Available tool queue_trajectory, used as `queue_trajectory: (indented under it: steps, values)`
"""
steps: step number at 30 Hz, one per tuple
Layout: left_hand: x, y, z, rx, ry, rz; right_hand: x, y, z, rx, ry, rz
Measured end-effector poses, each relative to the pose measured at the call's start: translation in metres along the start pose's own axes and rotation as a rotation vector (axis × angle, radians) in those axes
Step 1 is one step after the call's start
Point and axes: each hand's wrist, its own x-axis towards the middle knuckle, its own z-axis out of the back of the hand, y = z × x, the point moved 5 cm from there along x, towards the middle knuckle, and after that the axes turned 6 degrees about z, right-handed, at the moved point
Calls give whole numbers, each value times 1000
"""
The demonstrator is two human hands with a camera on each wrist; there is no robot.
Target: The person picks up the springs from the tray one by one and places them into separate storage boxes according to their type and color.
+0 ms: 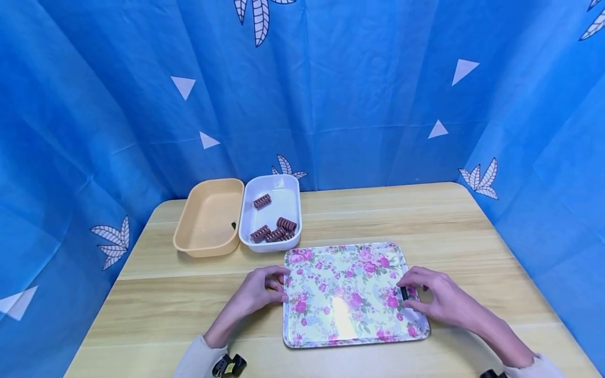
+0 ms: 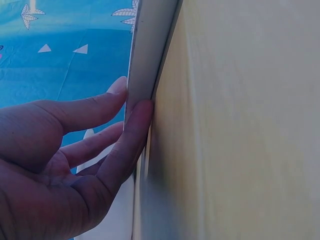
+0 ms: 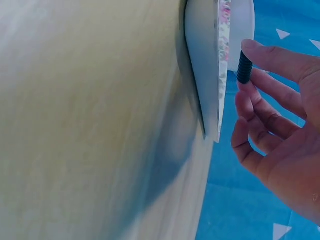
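A flat floral tray (image 1: 350, 294) lies on the table. My left hand (image 1: 259, 287) holds its left edge; in the left wrist view the fingertips (image 2: 140, 112) rest against the tray's pale side wall (image 2: 152, 40). Over the tray's right side, my right hand (image 1: 437, 296) pinches a small black coil spring (image 1: 404, 293) between thumb and finger. The right wrist view shows this spring (image 3: 244, 69) above the tray's surface, with the other fingers loosely bent. Several reddish-brown coil springs (image 1: 262, 201) lie in a white container (image 1: 247, 223) beyond the tray.
A beige container (image 1: 183, 231) stands left of the white one, their sides close together. A small dark piece (image 1: 233, 225) shows by its right inner wall. Blue curtains (image 1: 359, 94) hang behind and beside the wooden table (image 1: 156, 310).
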Motion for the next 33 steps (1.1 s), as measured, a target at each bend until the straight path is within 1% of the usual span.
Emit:
queue_trajectory:
  steps: [6,11,15,19,23,33]
  values:
    - [-1,1,0,-3,1,2,6,0,0,-1,8,-25]
    - [-1,2,-1,-24,6,-7,10,0,0,31,-3,-29]
    - [0,2,-2,-13,13,-1,12,0,0,44,-7,-40]
    - [0,2,-1,-7,8,-1,18,1,0,51,-28,-47]
    - [0,2,0,-13,1,0,25,2,2,32,-55,-44]
    - [-1,-2,1,-19,1,-5,40,5,3,-4,-86,-15]
